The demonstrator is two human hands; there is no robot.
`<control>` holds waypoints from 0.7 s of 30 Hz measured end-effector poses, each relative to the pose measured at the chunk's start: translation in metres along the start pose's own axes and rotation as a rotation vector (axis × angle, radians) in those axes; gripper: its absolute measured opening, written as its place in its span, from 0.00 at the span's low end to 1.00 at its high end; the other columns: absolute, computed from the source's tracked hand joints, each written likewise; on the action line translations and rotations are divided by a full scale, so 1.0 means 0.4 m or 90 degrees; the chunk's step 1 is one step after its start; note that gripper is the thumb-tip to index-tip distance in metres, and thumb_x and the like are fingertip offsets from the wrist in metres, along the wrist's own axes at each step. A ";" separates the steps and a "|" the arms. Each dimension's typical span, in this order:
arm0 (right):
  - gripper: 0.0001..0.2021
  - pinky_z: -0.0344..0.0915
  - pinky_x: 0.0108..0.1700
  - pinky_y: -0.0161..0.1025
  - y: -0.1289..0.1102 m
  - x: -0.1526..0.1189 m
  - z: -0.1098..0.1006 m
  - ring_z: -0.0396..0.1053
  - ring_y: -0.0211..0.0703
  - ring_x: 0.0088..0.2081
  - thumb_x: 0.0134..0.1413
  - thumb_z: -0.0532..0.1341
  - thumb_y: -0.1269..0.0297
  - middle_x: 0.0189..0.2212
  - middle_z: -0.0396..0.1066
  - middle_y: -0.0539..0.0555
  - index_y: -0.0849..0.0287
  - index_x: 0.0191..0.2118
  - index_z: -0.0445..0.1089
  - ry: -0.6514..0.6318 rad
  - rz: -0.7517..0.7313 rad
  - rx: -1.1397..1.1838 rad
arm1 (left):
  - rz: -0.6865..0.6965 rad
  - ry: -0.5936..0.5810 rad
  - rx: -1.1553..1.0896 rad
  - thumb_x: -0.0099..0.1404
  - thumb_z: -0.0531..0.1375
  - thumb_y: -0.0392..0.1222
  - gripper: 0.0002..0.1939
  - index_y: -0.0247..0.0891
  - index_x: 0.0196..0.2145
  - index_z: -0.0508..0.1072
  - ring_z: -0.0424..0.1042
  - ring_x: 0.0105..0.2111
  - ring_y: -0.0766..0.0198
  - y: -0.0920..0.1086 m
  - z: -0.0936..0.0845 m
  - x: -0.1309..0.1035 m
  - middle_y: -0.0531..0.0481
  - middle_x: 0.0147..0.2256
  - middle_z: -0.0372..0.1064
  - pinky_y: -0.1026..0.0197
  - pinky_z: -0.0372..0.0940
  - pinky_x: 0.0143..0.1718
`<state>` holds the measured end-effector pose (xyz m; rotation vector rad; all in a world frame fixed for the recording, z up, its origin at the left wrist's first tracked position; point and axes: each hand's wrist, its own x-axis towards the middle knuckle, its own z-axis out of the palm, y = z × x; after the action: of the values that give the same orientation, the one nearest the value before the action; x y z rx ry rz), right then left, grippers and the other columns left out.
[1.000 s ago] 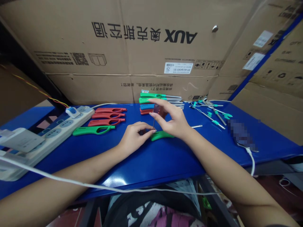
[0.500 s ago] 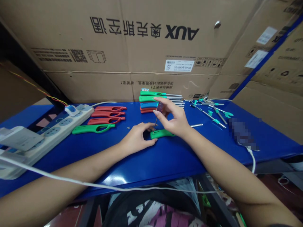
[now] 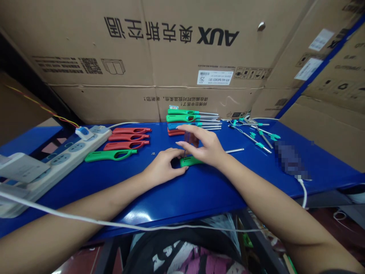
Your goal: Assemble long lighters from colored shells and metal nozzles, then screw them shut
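- A glossy blue tabletop is spreading across the workspace, and a light is reflecting near its front edge.
- A large cardboard panel is standing behind it, showing upside-down AUX lettering; more cardboard is rising on the right.
- At the left, a white power strip is lying slantwise and carrying a white adapter.
- A white cord is running across the foreground, in front of the table edge.
- Three red handles and one green handle are lying in a row beside the strip.
- A few tiny metal pieces are lying just left of the left hand.
- Toward the back, a group of lighters in green, blue and red is resting with metal tubes pointing right.
- Metal rods with teal parts are lying scattered on the right, near a blurred-out dark object.
- The green lighter is lying on the tabletop between the hands, its tube pointing right.
- The left hand is pinching the lighter's near-left end, thumb and forefinger closing on opposite sides.
- The right hand is curling over the lighter and gripping a dark purple screwdriver, its thumb and forefinger standing apart around the handle.
- The screwdriver is standing nearly upright, its shaft reaching down to the lighter's left end.
- The two hands are working close together; whether their fingertips are touching, one cannot tell.
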<state>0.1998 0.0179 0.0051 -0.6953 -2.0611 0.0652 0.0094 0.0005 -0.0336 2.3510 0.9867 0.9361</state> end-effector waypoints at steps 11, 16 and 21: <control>0.17 0.71 0.35 0.37 0.001 0.006 0.001 0.70 0.36 0.27 0.62 0.62 0.59 0.43 0.77 0.54 0.55 0.55 0.68 -0.008 0.035 0.046 | 0.001 -0.002 -0.013 0.59 0.65 0.39 0.07 0.40 0.36 0.73 0.75 0.37 0.59 -0.001 0.000 -0.002 0.51 0.36 0.76 0.58 0.70 0.43; 0.16 0.72 0.42 0.39 -0.008 0.007 -0.006 0.73 0.38 0.34 0.66 0.58 0.59 0.47 0.76 0.55 0.54 0.56 0.68 -0.019 0.008 0.039 | -0.002 0.000 -0.016 0.59 0.65 0.40 0.07 0.40 0.35 0.72 0.75 0.35 0.60 -0.003 0.002 -0.001 0.51 0.35 0.75 0.58 0.70 0.42; 0.16 0.72 0.39 0.37 -0.009 0.011 -0.003 0.72 0.36 0.31 0.67 0.56 0.62 0.46 0.76 0.54 0.55 0.57 0.68 -0.024 0.022 0.108 | 0.005 -0.006 -0.016 0.59 0.65 0.39 0.06 0.40 0.34 0.72 0.75 0.36 0.60 -0.003 0.001 0.000 0.52 0.34 0.75 0.59 0.69 0.42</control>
<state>0.1972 0.0167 0.0102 -0.6290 -2.0518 0.2720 0.0092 0.0013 -0.0347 2.3379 0.9569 0.9338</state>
